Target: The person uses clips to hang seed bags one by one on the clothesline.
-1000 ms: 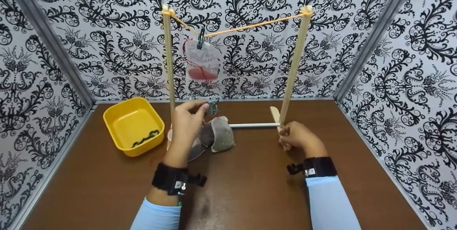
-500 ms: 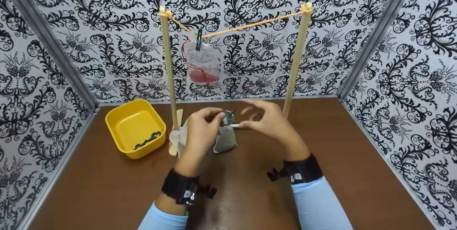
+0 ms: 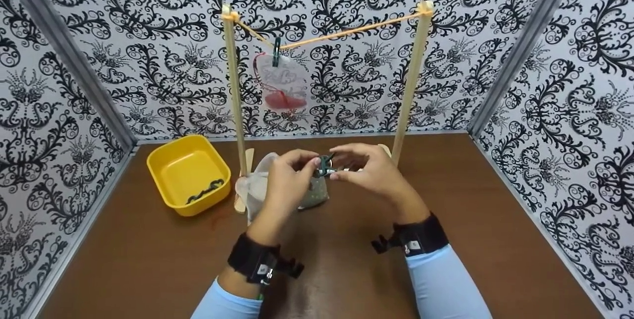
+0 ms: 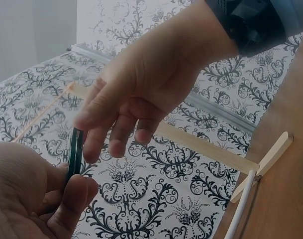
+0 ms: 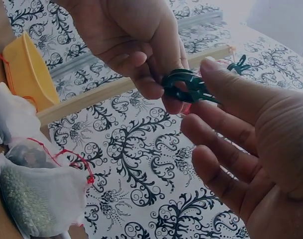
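My left hand (image 3: 290, 180) pinches a dark green plastic clip (image 5: 183, 85) between thumb and fingers, above the table. From the other side my right hand (image 3: 371, 173) grips the clip's handle end, thumb over it and index finger beneath. Its other fingers are loosely bent in the right wrist view. Under and beside the left hand lie white mesh drawstring bags (image 5: 56, 189) with red cords, one with greenish grains inside. Behind the hands a mesh bag (image 3: 282, 79) with red contents hangs from an orange string (image 3: 356, 32) by another green clip (image 3: 276, 52).
Two upright wooden posts (image 3: 414, 71) carry the string. A white rod (image 4: 241, 204) runs along the base from the right-hand post's foot. At left stands a yellow tray (image 3: 161, 180) with several dark clips (image 3: 205, 191) in it. A patterned wall rises behind.
My right hand left the foot of the right post, moved left and took hold of the clip's handle end. The left hand shifted slightly right with the clip.
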Tool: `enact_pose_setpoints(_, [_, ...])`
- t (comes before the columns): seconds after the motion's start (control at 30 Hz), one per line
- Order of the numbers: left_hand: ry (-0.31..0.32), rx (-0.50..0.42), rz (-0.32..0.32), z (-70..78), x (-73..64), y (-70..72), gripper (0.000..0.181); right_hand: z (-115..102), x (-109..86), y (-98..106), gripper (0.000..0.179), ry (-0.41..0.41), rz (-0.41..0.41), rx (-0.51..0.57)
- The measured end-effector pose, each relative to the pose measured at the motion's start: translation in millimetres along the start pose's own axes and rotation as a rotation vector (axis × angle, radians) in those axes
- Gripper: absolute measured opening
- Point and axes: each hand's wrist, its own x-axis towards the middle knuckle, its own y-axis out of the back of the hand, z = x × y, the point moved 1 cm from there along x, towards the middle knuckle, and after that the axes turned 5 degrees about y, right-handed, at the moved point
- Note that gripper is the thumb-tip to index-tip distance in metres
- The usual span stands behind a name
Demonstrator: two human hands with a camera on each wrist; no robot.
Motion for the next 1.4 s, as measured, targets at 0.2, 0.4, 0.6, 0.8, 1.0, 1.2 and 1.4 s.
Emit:
enact_pose_setpoints(0.2, [0.049,0.021,0.003,-14.8,8.4,3.2,0.013,3,-0.3,1,0.041,-0.038,0.063,0.012])
enact_pose_setpoints(0.4, [0.133,0.268,0.073,-53.4,20.6,9.4,0.017,11,0.9,5,0.031,-0.09,0.167,0.002])
enact_pose_setpoints(0.6, [0.192,0.39,0.047,-83.5,23.8,6.3,0.033,15,-0.8,8,0.016,-0.14,0.234,0.028])
enact_pose_setpoints(0.8, [0.236,0.511,0.007,-142.4,32.9,-7.9,0.046,13,-1.7,9,0.01,-0.122,0.227,-0.003])
enact_pose_setpoints(1.0, [0.181,0.505,0.036,-160.6,34.0,-12.4,0.033,13,-0.4,11,0.007,-0.095,0.229,0.003])
enact_pose_setpoints(1.2, [0.141,0.441,0.047,-106.9,19.2,-15.8,0.017,14,0.5,14,0.006,-0.075,0.229,-0.014])
enact_pose_setpoints(1.4, [0.062,0.441,0.076,-157.5,37.5,-27.6,0.013,14,0.2,17,0.006,-0.085,0.221,-0.013])
